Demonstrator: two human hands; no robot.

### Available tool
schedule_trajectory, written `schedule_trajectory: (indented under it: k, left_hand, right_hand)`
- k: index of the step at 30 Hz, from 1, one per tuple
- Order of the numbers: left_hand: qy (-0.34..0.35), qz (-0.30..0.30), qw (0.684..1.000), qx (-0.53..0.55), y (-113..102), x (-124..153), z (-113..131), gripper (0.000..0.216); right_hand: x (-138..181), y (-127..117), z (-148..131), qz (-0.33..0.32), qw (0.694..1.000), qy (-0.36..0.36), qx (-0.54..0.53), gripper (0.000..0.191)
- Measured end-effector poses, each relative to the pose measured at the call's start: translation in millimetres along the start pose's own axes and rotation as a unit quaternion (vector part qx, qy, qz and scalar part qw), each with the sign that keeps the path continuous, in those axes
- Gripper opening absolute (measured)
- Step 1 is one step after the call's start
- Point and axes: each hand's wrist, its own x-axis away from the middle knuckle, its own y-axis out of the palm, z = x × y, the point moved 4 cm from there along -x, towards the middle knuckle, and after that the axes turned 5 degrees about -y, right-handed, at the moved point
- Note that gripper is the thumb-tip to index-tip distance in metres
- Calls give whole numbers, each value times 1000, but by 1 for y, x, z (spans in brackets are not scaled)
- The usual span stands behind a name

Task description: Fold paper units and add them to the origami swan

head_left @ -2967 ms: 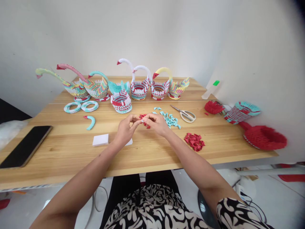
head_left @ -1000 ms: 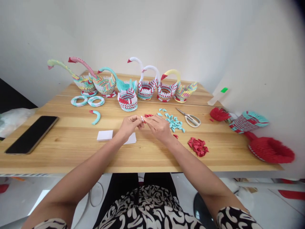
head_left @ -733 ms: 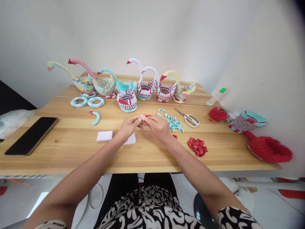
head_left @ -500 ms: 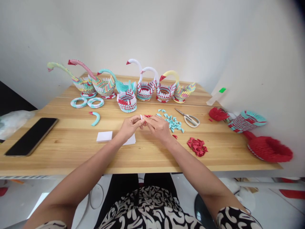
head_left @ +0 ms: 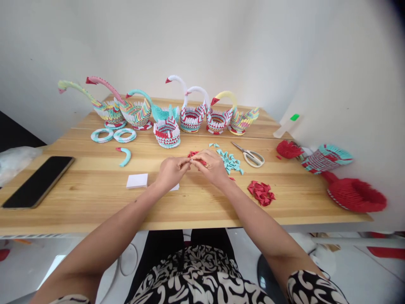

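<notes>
My left hand [head_left: 171,172] and my right hand [head_left: 212,166] meet over the middle of the table, fingertips pinched together. Between them is a small white folded paper piece [head_left: 191,160], mostly hidden by the fingers. Red folded paper pieces [head_left: 193,154] lie just behind the fingertips, partly covered by my right hand. Beyond that hand spread turquoise folded paper pieces [head_left: 231,162]. A white paper sheet [head_left: 175,187] shows partly from under my left wrist, and a stack of white paper slips [head_left: 137,180] lies to its left.
Paper swan baskets [head_left: 138,115] line the back, with a handleless basket [head_left: 167,135] before them. Two paper rings [head_left: 125,135], a curved neck piece [head_left: 125,157] and a phone [head_left: 38,182] lie left. Scissors [head_left: 251,158], a red pile [head_left: 261,193] and a red paper model [head_left: 357,195] lie right.
The fingertips have closed in on the white paper piece, which now shows less. Both hands have stayed in nearly the same place; the whole view has shifted slightly.
</notes>
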Motion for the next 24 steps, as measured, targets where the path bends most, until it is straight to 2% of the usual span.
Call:
schedule_trajectory:
  k: [3,6,10,13,16,21,24]
  left_hand:
    - [10,21,1000,-7,-1,0,1,22]
    - [16,39,999,34,-3,1,1,24]
    - [20,55,991,118,-5,1,3,25]
    - [-39,23,973,226,-3,-2,0,24]
    - [-101,-13,935,339,-1,-4,-3,27]
    - [-120,-83,891,430,3,-4,-5,37]
    - [-116,-135,872,456,9,-2,-4,41]
  right_hand:
    - [1,2,4,9,997,54,-45,11]
    - [4,6,13,9,980,141,-141,17]
    - [8,13,24,-13,927,255,-275,30]
    - [9,16,27,-35,887,303,-346,34]
    - [9,16,28,-39,869,307,-386,33]
    - [5,12,24,-45,889,249,-382,40]
    - [5,12,22,-23,894,249,-372,34]
